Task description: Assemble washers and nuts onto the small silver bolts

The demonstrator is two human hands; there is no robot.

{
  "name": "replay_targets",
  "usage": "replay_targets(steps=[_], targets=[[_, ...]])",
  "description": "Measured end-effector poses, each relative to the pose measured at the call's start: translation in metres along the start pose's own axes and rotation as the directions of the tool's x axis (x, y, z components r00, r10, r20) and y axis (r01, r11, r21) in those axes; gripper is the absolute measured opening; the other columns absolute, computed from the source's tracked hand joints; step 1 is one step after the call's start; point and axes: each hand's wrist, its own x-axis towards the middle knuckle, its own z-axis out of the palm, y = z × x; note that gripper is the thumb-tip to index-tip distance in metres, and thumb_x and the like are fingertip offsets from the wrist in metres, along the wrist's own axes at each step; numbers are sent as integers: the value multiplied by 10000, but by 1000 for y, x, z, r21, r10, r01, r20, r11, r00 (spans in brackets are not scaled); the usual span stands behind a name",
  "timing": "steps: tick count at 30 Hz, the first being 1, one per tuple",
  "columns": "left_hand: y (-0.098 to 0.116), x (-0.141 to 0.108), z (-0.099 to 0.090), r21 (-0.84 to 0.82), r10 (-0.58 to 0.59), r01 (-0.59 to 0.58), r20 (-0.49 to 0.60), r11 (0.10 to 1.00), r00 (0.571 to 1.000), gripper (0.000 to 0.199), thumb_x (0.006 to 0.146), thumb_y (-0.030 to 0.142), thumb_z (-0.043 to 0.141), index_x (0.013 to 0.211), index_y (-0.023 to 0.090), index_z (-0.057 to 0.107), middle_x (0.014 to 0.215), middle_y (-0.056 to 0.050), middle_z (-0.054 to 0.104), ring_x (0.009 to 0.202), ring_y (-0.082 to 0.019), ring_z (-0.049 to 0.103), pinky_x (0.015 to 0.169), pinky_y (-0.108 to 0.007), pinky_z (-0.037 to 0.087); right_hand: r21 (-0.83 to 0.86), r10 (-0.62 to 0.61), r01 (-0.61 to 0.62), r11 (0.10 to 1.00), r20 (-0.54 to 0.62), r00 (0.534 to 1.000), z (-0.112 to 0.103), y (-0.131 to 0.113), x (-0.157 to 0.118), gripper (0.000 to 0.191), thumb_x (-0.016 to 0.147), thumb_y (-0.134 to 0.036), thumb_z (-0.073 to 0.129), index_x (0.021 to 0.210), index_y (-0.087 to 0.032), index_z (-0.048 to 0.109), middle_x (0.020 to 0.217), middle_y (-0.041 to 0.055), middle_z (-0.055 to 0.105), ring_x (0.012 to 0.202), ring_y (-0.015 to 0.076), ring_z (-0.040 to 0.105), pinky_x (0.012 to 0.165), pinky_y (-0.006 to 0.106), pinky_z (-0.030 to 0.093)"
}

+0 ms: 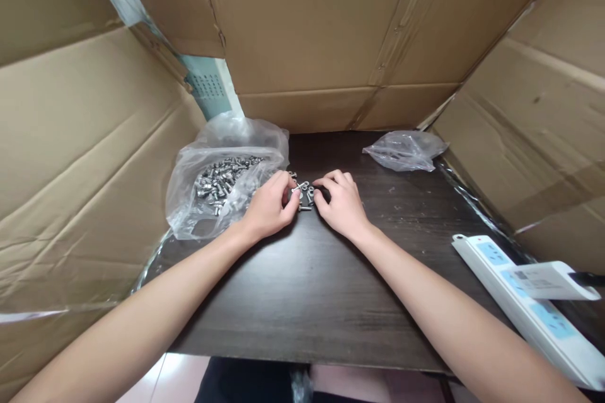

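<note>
My left hand is closed, with thumb and forefinger around a small shiny bolt. On the dark table just beside its fingertips lies a small pile of metal bolts and nuts. My right hand faces it from the other side of the pile. Its thumb and forefinger are apart, close to the loose pieces, and I see nothing between them. Left of my left hand, a clear plastic bag lies with its mouth spread, holding many metal bolts. My left hand hides part of the bag's right side.
A second clear plastic bag lies crumpled at the back right. A white power strip with a plug-in adapter runs along the right edge. Cardboard walls enclose the dark table at the back and sides.
</note>
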Motion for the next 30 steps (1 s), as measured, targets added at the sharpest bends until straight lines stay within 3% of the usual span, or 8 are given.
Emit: replay_targets(steps=[5,12,17,21,24,30], targets=[[-2,0,1,-2,0,0,41,1000,999,117,942,230,550,859,188,479,766,3,503,679,-144,480,638,-290,364,-57,35,-28,998,124,992,0,-3,0,207,977,-291,588,1089,-216,746,1096,101,668,1073,309,510,887,457,408],[-2,-1,1,10,-1,1,60,1000,998,113,909,203,588,854,187,491,736,16,490,663,-138,467,626,-280,356,-66,-22,31,997,122,992,-2,-5,0,104,962,-198,577,995,-199,675,1051,88,693,1054,291,513,871,428,367],[0,0,0,-4,5,-4,87,1000,996,84,895,201,568,839,183,507,745,8,507,666,-137,476,631,-277,366,-16,-114,114,993,11,993,-3,-6,0,50,934,-166,588,920,-199,624,941,72,703,958,280,538,832,428,371],[2,0,-2,-14,27,-26,109,1000,994,109,892,223,562,799,178,527,719,5,527,654,-137,485,634,-280,375,137,-198,214,967,-124,972,-4,-10,0,91,961,-173,536,920,-205,611,910,71,684,887,248,556,817,404,433],[2,0,-2,-21,15,-12,105,1000,994,119,881,225,562,776,175,538,706,3,541,645,-136,493,632,-279,381,243,-243,269,932,-134,961,-5,-14,-1,106,964,-170,524,921,-205,614,889,67,671,847,226,579,789,374,483],[2,0,-3,3,16,-16,111,1000,994,168,906,242,524,754,174,543,705,-9,546,653,-146,496,637,-289,372,335,-220,264,904,-165,961,-5,-18,-3,97,967,-171,541,949,-201,631,897,63,660,805,193,628,741,335,531]])
